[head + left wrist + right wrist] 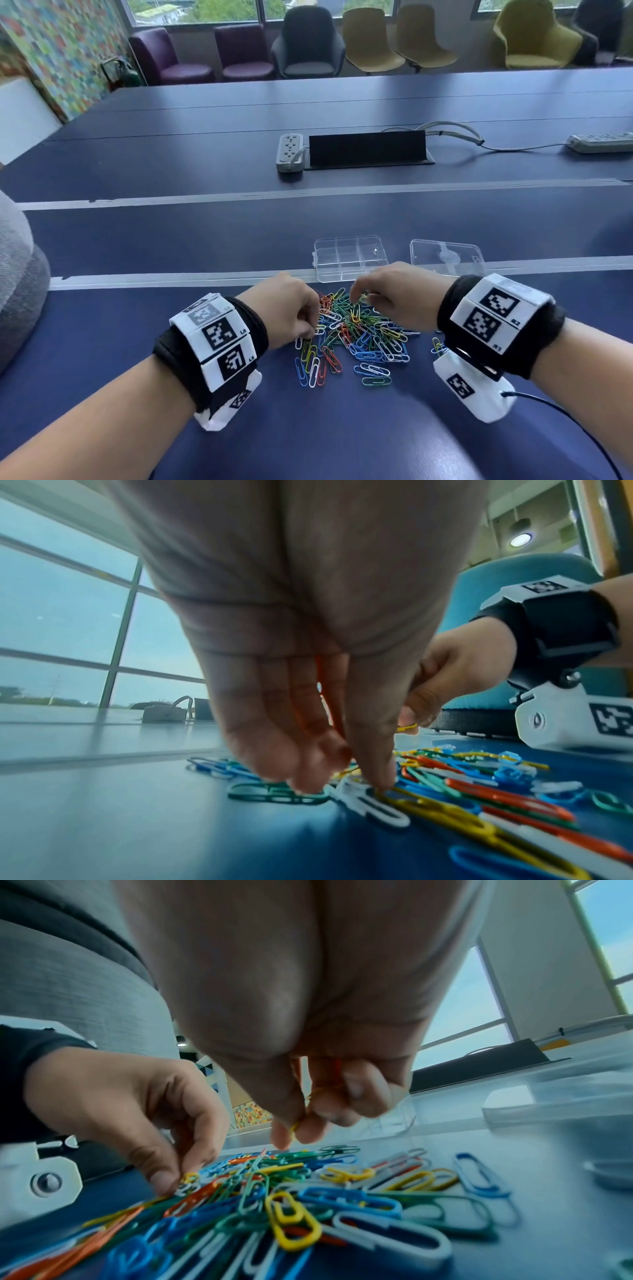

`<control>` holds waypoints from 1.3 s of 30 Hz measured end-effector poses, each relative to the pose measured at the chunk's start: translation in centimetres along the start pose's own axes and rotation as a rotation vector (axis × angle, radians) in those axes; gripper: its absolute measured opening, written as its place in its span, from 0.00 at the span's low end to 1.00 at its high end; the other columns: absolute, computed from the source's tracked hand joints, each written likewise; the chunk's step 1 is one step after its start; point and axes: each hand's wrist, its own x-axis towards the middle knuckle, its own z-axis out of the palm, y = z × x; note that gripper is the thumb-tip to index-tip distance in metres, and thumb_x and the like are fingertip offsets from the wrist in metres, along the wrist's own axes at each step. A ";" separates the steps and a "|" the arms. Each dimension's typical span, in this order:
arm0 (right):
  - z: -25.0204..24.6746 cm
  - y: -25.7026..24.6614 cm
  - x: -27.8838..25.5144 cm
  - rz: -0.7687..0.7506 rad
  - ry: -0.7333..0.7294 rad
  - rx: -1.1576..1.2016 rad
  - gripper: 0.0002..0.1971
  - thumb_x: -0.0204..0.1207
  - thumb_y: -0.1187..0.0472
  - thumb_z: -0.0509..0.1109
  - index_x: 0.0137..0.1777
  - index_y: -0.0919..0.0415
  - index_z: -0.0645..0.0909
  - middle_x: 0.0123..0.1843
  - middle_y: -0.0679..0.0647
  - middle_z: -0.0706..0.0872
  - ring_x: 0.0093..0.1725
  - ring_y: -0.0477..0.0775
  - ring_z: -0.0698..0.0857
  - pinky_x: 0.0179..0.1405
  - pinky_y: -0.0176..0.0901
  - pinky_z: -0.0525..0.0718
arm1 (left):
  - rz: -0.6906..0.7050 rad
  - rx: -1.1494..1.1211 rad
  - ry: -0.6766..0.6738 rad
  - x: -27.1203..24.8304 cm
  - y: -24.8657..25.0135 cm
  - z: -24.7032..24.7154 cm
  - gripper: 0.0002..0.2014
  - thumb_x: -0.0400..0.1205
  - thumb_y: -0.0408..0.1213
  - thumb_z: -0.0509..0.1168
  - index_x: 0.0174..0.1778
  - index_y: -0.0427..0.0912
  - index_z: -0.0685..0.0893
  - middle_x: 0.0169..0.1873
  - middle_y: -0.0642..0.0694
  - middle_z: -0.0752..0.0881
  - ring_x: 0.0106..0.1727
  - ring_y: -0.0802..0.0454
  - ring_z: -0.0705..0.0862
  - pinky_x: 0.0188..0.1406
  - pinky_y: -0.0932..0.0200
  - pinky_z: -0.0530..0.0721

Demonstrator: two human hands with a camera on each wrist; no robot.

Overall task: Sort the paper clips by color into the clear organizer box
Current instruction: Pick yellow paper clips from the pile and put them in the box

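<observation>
A pile of coloured paper clips (356,339) lies on the blue table in front of the clear organizer box (349,258), whose compartments look empty. My left hand (308,334) is at the pile's left edge. Its curled fingertips (380,780) press on a white and a yellow clip, and orange clips (334,712) show inside the curled fingers. My right hand (358,298) hovers over the pile's far side and pinches a yellow clip (294,1127) between thumb and forefinger. A bit of red (337,1066) shows in its curled fingers.
The box's clear lid (447,257) lies to the right of the box. A strip of grey tape (171,279) runs across the table just behind the pile. Farther back are a power strip (290,152) and a black cable flap (368,149). Chairs line the far side.
</observation>
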 end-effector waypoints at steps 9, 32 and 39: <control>-0.2 -1.2 0.3 -0.154 0.025 -0.176 0.13 0.76 0.60 0.62 0.54 0.55 0.88 0.54 0.51 0.86 0.56 0.54 0.83 0.57 0.46 0.82 | 0.019 -0.035 0.116 -1.2 -0.2 -0.5 0.05 0.74 0.33 0.65 0.41 0.48 0.83 0.34 0.52 0.86 0.28 0.65 0.76 0.28 0.77 0.71; -0.3 -1.2 -0.3 -0.168 0.180 -0.139 0.13 0.74 0.58 0.61 0.42 0.61 0.88 0.43 0.54 0.88 0.42 0.56 0.85 0.46 0.47 0.85 | -0.208 0.062 0.006 -1.3 0.9 0.6 0.08 0.72 0.44 0.74 0.40 0.43 0.91 0.42 0.45 0.90 0.46 0.49 0.86 0.41 0.63 0.79; -1.7 -1.4 -0.3 -0.072 0.182 -0.044 0.10 0.70 0.57 0.65 0.37 0.57 0.87 0.33 0.51 0.89 0.35 0.51 0.86 0.43 0.41 0.86 | -0.185 -0.083 0.003 -1.9 0.4 -0.6 0.03 0.71 0.37 0.74 0.39 0.45 0.91 0.32 0.51 0.88 0.39 0.56 0.86 0.41 0.65 0.82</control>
